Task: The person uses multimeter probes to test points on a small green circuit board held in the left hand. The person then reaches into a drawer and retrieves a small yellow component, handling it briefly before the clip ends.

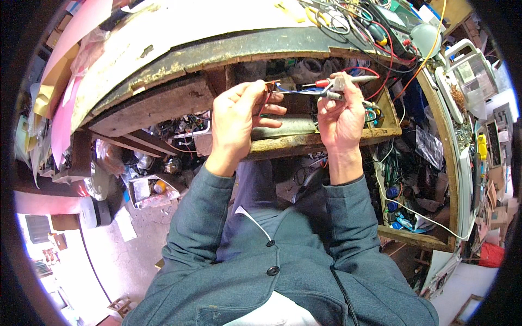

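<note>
My left hand [239, 122] pinches a small orange-brown part [272, 84] with thin wires between thumb and forefinger, its other fingers loosely spread. Opposite it, my right hand [340, 117] grips a red test probe [322, 83] with a metal tip pointing left, along with grey probe-like pieces [371, 77]; their exact shapes are partly hidden by my fingers. A blue wire [304, 92] runs between the two hands, and a red lead [375, 73] loops behind the right one. Both hands are over an open wooden drawer [288, 144] of jumbled parts.
The worn bench edge [190, 51] curves behind the drawer, with cables and hand tools [375, 32] at its back right. Cluttered compartments [418, 190] lie to the right. A box of odds and ends [149, 190] sits low at the left, and clear organizers [465, 70] stand far right.
</note>
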Demonstrator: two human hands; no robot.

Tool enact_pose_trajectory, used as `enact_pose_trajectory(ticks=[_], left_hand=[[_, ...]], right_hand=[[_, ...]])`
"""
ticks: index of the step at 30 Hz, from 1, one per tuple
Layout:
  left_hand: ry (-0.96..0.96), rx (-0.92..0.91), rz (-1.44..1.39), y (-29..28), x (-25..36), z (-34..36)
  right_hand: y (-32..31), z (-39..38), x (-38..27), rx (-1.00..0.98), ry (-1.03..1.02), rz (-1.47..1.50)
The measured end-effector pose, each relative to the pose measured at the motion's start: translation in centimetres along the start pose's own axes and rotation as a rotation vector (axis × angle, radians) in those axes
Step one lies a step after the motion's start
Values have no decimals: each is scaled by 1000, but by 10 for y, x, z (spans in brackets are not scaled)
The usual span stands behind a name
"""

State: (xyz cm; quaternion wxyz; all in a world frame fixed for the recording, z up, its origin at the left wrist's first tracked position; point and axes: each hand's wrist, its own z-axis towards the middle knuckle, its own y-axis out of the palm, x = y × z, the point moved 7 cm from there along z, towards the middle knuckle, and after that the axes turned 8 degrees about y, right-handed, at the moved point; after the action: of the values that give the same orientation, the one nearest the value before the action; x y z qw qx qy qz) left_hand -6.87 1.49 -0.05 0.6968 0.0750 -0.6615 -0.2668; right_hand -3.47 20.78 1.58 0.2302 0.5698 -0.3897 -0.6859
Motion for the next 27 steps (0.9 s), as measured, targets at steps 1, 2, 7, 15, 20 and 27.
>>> enact_pose_trajectory(ticks=[1,2,7,15,20,27], left_hand=[[1,0,6,0,1,0],[2,0,12,1,2,0],[-8,3,47,1,0,0],[-7,14,51,1,1,-1],[17,23,17,3,4,-2],[73,51,17,0,5,-3]], right_hand=[[-1,1,0,17,-1,2],[-2,1,1,2,4,-1],[1,-1,0,-68,2,-80],[-5,2,1,4,1,-49],[-3,2,0,15,-17,-57],[-7,2,-4,184,-91,-72]])
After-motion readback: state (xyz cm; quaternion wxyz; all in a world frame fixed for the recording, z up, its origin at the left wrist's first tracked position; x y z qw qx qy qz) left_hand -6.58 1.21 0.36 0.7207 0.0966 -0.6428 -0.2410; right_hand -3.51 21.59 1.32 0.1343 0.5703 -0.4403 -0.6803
